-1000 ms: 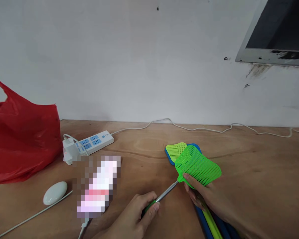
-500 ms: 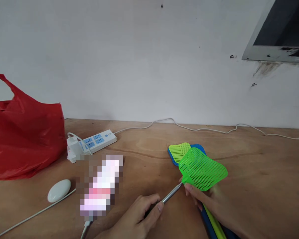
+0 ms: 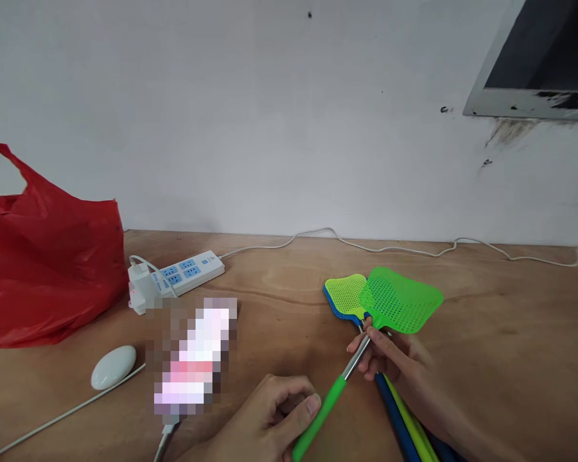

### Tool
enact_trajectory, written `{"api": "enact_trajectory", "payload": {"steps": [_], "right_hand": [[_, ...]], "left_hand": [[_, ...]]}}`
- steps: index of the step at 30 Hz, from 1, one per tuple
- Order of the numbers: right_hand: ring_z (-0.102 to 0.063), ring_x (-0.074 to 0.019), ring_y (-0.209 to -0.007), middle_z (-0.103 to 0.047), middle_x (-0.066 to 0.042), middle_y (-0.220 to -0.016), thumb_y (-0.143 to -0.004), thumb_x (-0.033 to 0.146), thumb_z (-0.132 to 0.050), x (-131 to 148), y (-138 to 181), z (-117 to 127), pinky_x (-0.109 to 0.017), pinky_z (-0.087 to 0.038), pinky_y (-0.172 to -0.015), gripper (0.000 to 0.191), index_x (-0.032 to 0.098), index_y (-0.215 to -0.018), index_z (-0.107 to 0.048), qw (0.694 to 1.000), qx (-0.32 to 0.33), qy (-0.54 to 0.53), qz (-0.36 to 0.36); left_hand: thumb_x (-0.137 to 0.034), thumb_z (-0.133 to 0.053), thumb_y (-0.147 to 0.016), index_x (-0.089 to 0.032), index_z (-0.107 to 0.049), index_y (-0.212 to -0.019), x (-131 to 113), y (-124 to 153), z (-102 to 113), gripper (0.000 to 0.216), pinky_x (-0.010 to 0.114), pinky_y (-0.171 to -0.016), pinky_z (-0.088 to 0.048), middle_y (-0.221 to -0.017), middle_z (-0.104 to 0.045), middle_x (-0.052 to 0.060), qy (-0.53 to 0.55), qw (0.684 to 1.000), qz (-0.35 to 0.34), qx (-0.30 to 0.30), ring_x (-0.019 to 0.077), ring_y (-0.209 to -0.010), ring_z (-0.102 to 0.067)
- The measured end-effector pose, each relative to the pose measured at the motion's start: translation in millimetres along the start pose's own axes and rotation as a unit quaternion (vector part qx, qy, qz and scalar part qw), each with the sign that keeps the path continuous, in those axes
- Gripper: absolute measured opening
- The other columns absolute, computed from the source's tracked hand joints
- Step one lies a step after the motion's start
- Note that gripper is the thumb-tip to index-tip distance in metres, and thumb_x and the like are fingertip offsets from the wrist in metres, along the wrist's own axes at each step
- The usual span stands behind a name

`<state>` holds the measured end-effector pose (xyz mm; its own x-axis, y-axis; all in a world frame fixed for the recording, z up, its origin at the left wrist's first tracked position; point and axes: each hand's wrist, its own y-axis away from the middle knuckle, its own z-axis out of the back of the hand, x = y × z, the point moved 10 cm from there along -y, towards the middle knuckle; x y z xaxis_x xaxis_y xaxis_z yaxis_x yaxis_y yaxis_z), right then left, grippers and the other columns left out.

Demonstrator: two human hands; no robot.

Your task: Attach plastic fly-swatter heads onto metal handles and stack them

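Observation:
My right hand (image 3: 390,360) pinches the metal shaft of a bright green fly swatter (image 3: 401,298) just below its mesh head. The swatter's green handle (image 3: 320,414) slants down to the left and lies against the thumb of my left hand (image 3: 270,423), whose fingers are curled with nothing in them. Under the bright green head lie a yellow-green swatter (image 3: 345,295) and a blue swatter (image 3: 336,310). Their long handles (image 3: 402,423) run under my right hand toward the bottom edge. All rest on a wooden table (image 3: 510,333).
A red plastic bag (image 3: 43,269) stands at the left. A white power strip (image 3: 187,271) with a plugged charger, a white oval object (image 3: 113,367) on a cable and a pixelated item (image 3: 192,359) lie nearby. A white cord (image 3: 390,250) runs along the wall.
The left hand has let go of the green handle, which now shows in full. The right hand moved from the mesh head onto the shaft, and the head swung farther away over the other swatters.

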<state>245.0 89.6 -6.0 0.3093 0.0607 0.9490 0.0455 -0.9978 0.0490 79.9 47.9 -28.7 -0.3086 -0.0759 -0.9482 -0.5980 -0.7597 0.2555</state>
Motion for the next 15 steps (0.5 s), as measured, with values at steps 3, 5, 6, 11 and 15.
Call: {"api": "enact_trajectory", "payload": {"steps": [3,5,6,11,15], "right_hand": [[-0.064,-0.0131,-0.063,-0.077,-0.008,-0.085,-0.074,0.047,-0.083,-0.6,4.0,-9.8,-0.023,-0.054,-0.059,0.034,0.017,-0.089,-0.075,0.999,0.030,0.007,-0.015],[-0.064,-0.0131,-0.063,-0.077,-0.009,-0.085,-0.074,0.046,-0.083,-1.8,6.1,-13.1,-0.024,-0.053,-0.060,0.032,0.017,-0.085,-0.076,0.999,0.046,0.008,-0.021],[-0.064,-0.0131,-0.063,-0.076,-0.008,-0.085,-0.074,0.046,-0.083,-1.6,6.5,-12.7,-0.024,-0.053,-0.060,0.031,0.017,-0.083,-0.076,0.999,0.048,0.006,-0.020],[-0.061,-0.0124,-0.062,-0.073,-0.005,-0.079,-0.072,0.043,-0.085,3.7,5.8,-3.1,-0.022,-0.052,-0.058,0.027,0.019,-0.078,-0.075,1.000,0.012,-0.022,0.010],[-0.056,-0.0103,-0.059,-0.070,-0.003,-0.078,-0.072,0.040,-0.085,4.1,6.3,-2.2,-0.021,-0.050,-0.057,0.024,0.020,-0.077,-0.074,0.998,-0.005,-0.051,0.025]], "left_hand": [[-0.079,-0.044,-0.087,-0.020,-0.049,-0.071,-13.9,2.5,2.9,0.061,0.022,-0.051,-0.031,-0.062,-0.042,-0.005,-0.044,0.998,-0.054,-0.010,0.0105,-0.055,-0.040],[-0.076,-0.043,-0.090,-0.020,-0.048,-0.070,-20.3,4.2,3.5,0.059,0.024,-0.054,-0.029,-0.061,-0.042,-0.005,-0.083,0.994,-0.073,-0.014,0.0116,-0.057,-0.037],[-0.075,-0.042,-0.091,-0.020,-0.048,-0.070,-21.7,4.7,3.8,0.059,0.025,-0.055,-0.029,-0.061,-0.042,-0.005,-0.094,0.993,-0.074,-0.015,0.0121,-0.058,-0.037],[-0.073,-0.035,-0.094,-0.021,-0.048,-0.071,-20.0,4.1,2.3,0.059,0.026,-0.059,-0.033,-0.059,-0.044,-0.004,-0.094,0.994,-0.059,-0.003,0.0133,-0.058,-0.041],[-0.077,-0.034,-0.092,-0.021,-0.048,-0.071,-15.7,2.3,-2.1,0.062,0.026,-0.058,-0.033,-0.055,-0.041,-0.006,-0.022,0.999,-0.034,0.026,0.0120,-0.054,-0.038]]}}
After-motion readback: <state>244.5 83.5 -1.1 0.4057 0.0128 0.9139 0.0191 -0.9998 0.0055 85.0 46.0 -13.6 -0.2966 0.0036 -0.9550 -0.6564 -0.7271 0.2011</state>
